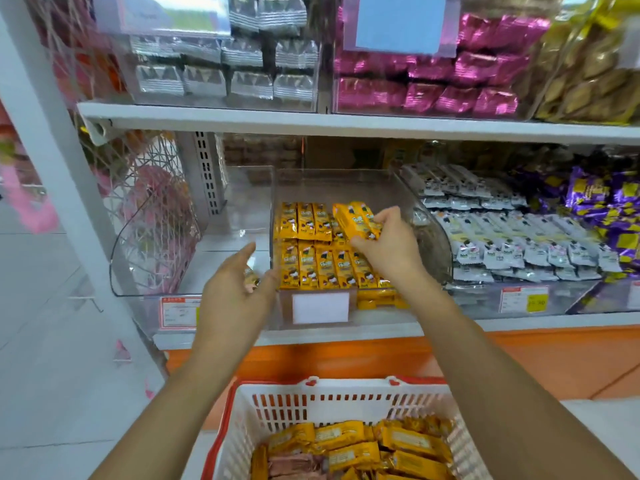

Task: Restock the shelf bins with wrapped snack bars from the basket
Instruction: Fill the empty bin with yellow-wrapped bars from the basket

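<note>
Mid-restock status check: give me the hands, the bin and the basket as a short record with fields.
left hand: open, holds nothing, beside the middle bin's front left corner
right hand: grips several yellow bars over the bin's back row
middle bin: clear, yellow bars in a front and a back row
basket: below the shelf, loose bars left inside
right neighbour bin: white-wrapped bars

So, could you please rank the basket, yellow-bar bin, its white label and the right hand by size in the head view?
1-2. basket and yellow-bar bin: alike; basket nearer, cropped.
3. right hand.
4. white label.
</note>
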`<state>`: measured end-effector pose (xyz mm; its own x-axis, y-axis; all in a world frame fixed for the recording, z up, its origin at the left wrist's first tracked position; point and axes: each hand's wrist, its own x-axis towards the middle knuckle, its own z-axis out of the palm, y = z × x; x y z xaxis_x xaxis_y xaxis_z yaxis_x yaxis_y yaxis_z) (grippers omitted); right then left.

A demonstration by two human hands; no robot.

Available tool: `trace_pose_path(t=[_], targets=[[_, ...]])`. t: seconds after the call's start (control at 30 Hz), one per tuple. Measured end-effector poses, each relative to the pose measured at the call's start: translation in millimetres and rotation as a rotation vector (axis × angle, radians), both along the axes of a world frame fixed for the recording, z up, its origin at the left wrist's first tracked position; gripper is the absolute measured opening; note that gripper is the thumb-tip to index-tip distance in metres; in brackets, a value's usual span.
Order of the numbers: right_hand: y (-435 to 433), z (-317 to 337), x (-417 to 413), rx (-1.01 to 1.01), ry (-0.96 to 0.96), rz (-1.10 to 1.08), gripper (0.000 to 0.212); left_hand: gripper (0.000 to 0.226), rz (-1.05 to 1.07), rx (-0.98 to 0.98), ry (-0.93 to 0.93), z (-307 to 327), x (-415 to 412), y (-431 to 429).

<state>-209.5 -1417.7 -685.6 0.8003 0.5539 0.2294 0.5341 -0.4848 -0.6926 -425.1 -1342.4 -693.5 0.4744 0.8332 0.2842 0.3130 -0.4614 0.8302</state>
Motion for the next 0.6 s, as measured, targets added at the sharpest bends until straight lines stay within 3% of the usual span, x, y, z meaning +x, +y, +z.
trace_pose_path(t=[0.13, 0.3, 0.47, 0.53, 0.6], targets=[[32, -1, 39, -0.171, -0.009, -0.084, 0.041, 0.041, -0.080, -0.016, 0.078, -7, 1, 8], [59, -6, 58, -0.234, 0.000, -0.099, 0.050, 0.032, -0.057, -0.032, 0.022, -7, 3, 12], [70, -14, 49, -0.245, -0.018, 0.008, 0.025, 0.029, -0.061, -0.062, -0.032, -6, 2, 16], [68, -15, 47, -0.208, -0.020, 0.032, 0.020, 0.036, -0.063, -0.071, -0.048, -6, 2, 16], [63, -14, 46, -0.160, -0.003, 0.036, 0.019, 0.027, -0.056, -0.055, -0.048, -6, 3, 17]])
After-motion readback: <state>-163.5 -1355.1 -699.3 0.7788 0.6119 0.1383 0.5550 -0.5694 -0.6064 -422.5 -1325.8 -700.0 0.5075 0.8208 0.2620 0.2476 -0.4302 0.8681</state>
